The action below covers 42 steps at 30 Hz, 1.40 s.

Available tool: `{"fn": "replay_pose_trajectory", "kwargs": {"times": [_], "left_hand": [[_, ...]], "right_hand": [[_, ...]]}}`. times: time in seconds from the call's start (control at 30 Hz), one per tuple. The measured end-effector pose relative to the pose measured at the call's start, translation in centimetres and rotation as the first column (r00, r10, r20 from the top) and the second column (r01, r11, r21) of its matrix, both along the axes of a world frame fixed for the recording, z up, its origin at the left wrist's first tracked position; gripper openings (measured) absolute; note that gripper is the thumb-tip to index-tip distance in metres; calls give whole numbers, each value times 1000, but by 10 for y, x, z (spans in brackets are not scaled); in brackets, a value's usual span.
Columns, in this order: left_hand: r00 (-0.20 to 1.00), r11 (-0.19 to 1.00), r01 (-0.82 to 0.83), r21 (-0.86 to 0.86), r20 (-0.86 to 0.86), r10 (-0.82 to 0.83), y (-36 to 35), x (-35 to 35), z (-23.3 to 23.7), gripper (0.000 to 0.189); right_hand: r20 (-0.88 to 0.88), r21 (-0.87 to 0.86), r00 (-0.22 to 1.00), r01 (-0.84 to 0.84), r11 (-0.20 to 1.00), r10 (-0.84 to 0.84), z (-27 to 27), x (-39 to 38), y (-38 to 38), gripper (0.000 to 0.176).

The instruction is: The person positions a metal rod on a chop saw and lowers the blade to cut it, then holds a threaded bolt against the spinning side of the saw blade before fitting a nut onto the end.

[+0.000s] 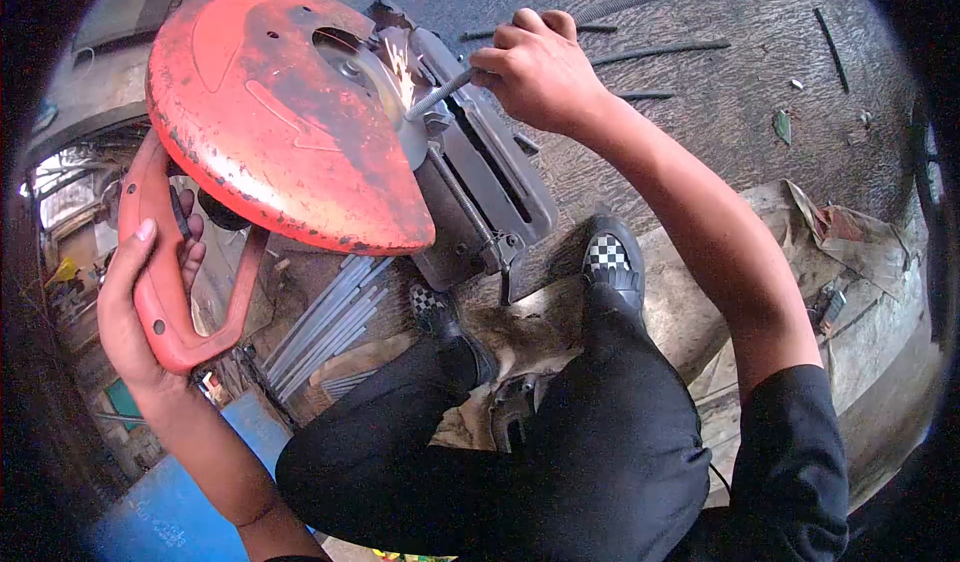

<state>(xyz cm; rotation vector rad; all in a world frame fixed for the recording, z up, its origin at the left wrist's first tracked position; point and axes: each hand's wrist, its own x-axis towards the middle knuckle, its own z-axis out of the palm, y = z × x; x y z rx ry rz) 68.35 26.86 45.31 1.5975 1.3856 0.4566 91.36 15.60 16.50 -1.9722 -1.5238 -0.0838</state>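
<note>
My left hand (140, 312) is wrapped round the red handle (165, 297) of a cut-off saw, its thumb on the near side. The saw's scuffed red blade guard (290, 122) covers most of the disc. Sparks (402, 74) fly where the disc meets a grey ribbed metal rod (440, 94). My right hand (540, 72) is closed round this rod, just right of the cut, and the rod runs on past my fist to the upper right. Beneath it lies the dark saw base (490, 177) with its vise screw (460, 197). The guard hides part of the disc.
Short dark rods (660, 52) lie on the rough ground beyond my right hand. A bundle of grey rods (335, 317) rests below the saw. My checkered shoes (608, 252) stand close to the base. A blue panel (190, 492) is at lower left, cloth sheeting (850, 262) at right.
</note>
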Motion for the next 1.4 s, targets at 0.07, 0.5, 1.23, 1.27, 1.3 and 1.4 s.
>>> {"fn": "replay_pose_trajectory", "kwargs": {"times": [0.07, 0.5, 1.23, 1.27, 1.3, 1.4], "left_hand": [[1000, 1000, -3, -3, -3, 3, 0, 1, 1, 48], [998, 999, 41, 0, -53, -41, 5, -5, 1, 43], [998, 999, 35, -23, 54, -33, 0, 0, -2, 47], [998, 999, 35, -25, 58, -33, 1, -1, -2, 47], [998, 999, 45, -26, 51, -44, 3, -2, -2, 48], [997, 998, 63, -19, 49, -62, 3, -4, -1, 48]], "right_hand": [[22, 1, 1000, -1, 1000, 1, 0, 0, -3, 13], [71, -63, 997, 6, 998, -1, 5, 8, -10, 12], [33, -13, 999, 6, 1000, -5, 1, -1, -2, 11], [37, -15, 999, 6, 1000, -5, 2, -1, -4, 11], [33, -16, 999, 4, 1000, -3, 4, -2, -5, 11], [46, 1, 999, -5, 1000, 5, 9, -4, -9, 12]]}}
